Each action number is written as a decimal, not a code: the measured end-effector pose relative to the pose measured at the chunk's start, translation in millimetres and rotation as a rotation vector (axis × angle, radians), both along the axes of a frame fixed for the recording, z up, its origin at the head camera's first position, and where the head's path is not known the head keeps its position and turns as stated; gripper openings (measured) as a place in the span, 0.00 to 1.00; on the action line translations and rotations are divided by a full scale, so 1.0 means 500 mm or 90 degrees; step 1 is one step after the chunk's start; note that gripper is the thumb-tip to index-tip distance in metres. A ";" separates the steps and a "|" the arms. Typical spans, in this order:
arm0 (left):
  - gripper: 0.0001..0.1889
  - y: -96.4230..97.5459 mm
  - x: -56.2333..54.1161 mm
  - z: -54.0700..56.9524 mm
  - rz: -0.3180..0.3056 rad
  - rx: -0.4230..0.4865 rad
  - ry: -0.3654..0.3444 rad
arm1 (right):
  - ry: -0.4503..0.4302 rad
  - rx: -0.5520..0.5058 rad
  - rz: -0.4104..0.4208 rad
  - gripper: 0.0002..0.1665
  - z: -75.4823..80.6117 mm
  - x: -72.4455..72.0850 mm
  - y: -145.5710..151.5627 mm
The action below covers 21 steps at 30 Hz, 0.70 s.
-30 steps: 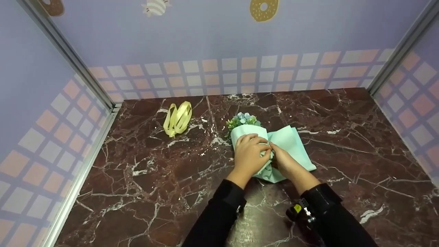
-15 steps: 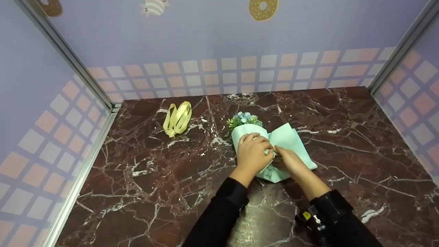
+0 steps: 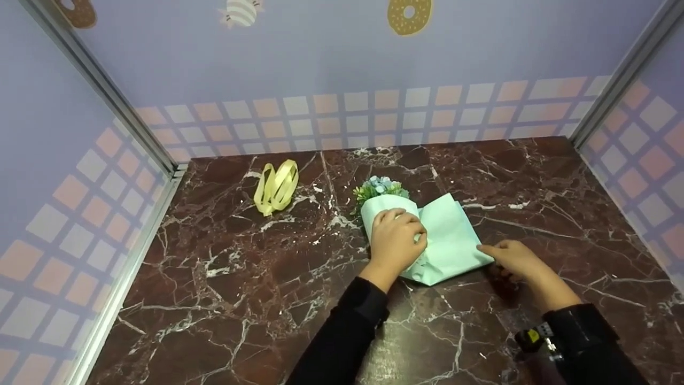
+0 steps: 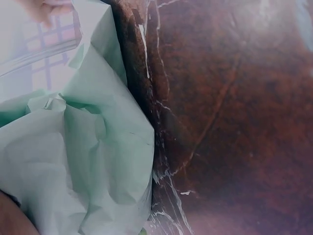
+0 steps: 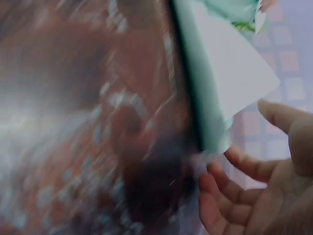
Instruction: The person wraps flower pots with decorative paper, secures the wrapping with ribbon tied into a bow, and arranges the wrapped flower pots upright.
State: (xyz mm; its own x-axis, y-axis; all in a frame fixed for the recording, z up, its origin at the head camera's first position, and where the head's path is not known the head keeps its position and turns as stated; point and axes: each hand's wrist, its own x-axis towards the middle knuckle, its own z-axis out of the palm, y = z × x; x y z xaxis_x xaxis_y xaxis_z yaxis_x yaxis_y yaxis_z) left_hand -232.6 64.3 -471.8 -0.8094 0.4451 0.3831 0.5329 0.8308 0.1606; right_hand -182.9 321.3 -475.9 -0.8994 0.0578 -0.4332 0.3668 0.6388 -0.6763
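My left hand (image 3: 395,243) grips a small bouquet through mint-green wrapping paper (image 3: 451,235), its fingers curled over the rolled part. Blue flowers with green leaves (image 3: 380,186) show beyond the rolled edge; the stems are hidden. To the right, a loose flap of the paper lies spread on the table. At that flap's outer corner is my right hand (image 3: 515,259). In the right wrist view its thumb and fingers (image 5: 244,161) stand apart around the paper's corner. Crumpled folds of paper (image 4: 83,161) fill the left side of the left wrist view.
A looped yellow ribbon (image 3: 278,187) lies at the back left of the dark red marbled table (image 3: 240,321). Patterned lilac panels (image 3: 320,64) enclose the table at the back and both sides.
My right hand has moved from beside the left hand, at the gathered paper, out rightward to the flap's corner. The left hand keeps its hold on the wrapped bouquet.
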 end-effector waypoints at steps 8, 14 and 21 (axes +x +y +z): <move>0.09 0.005 0.001 -0.010 -0.005 0.018 0.013 | 0.044 -0.149 -0.102 0.20 -0.033 0.013 -0.014; 0.11 0.008 -0.003 -0.010 -0.004 0.013 0.015 | 0.105 -0.477 -0.328 0.16 -0.042 0.032 -0.049; 0.13 0.011 -0.005 -0.004 0.003 -0.003 0.010 | 0.091 -0.770 -0.544 0.25 -0.052 0.044 -0.113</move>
State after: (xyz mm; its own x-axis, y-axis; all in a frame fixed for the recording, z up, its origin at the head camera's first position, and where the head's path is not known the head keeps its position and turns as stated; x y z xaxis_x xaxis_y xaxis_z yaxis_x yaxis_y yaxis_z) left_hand -235.1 70.0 -473.7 -0.8049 0.4435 0.3942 0.5319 0.8338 0.1478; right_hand -160.8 264.8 -501.8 -0.8177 0.2556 -0.5158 0.2187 -0.6910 -0.6890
